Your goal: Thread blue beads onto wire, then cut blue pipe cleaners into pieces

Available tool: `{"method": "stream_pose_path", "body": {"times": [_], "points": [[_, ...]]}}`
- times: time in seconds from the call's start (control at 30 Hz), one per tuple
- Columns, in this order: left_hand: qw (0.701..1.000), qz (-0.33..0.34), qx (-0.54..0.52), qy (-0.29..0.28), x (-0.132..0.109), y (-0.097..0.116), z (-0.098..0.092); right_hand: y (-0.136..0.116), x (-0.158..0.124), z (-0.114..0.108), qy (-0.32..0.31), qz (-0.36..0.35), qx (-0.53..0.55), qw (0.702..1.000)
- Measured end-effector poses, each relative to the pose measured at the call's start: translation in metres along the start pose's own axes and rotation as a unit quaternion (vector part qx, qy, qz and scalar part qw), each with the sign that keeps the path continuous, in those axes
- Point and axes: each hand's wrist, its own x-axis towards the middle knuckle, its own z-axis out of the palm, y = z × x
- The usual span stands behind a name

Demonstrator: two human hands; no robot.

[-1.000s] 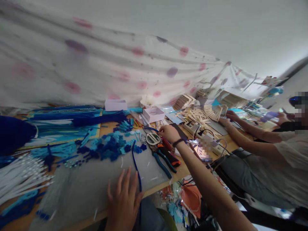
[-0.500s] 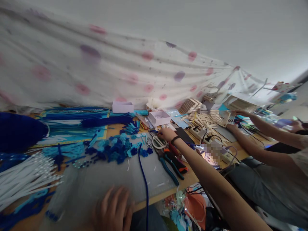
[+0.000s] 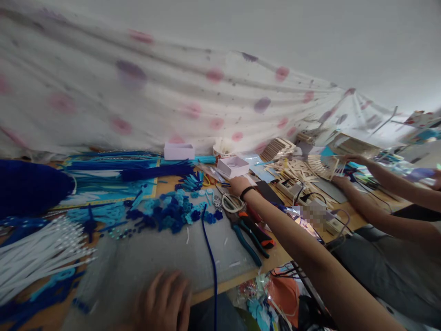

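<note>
My left hand (image 3: 163, 301) rests palm down at the front edge of the grey mat (image 3: 134, 262), its fingers slightly apart and somewhat blurred. My right hand (image 3: 239, 185) reaches far across the table, wearing a dark band on the wrist. Its fingers are bent together beside a thin dark tool (image 3: 224, 185); what they hold is hidden. Just below it lie white-handled scissors (image 3: 232, 203), teal-handled pliers (image 3: 246, 243) and an orange-and-black handled tool (image 3: 263, 236). One dark blue pipe cleaner (image 3: 211, 253) runs over the mat and off the front edge.
Blue pipe-cleaner flowers (image 3: 172, 211) are heaped behind the mat. White stems (image 3: 44, 262) and blue bundles (image 3: 151, 172) lie left. Small boxes (image 3: 233, 166) stand at the back. Right are a phone (image 3: 306, 225), a power strip (image 3: 291, 191), wooden sticks (image 3: 289, 170) and another person's arms (image 3: 382, 207).
The view has shifted slightly, so the table appears a little farther right. My right hand has moved a bit towards the back, off the scissors' handles. My left hand has stayed on the mat.
</note>
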Motion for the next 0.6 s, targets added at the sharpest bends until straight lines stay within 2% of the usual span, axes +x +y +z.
{"method": "stream_pose_path", "body": {"times": [0.17, 0.33, 0.47, 0.6], "points": [[1.000, -0.007, -0.016, -0.002, 0.004, -0.002, -0.001, 0.006, -0.002, 0.000, 0.010, 0.007, 0.025, 1.000], [0.999, -0.009, -0.040, -0.012, 0.006, 0.000, -0.001, 0.012, -0.001, -0.001, -0.007, 0.008, 0.038, 0.999], [0.999, -0.003, -0.054, 0.002, 0.006, -0.001, 0.001, 0.010, 0.004, -0.005, -0.015, 0.010, 0.049, 0.999], [0.998, 0.014, -0.059, 0.017, 0.003, -0.006, 0.004, 0.010, 0.001, -0.012, 0.011, 0.014, 0.060, 0.998]]}}
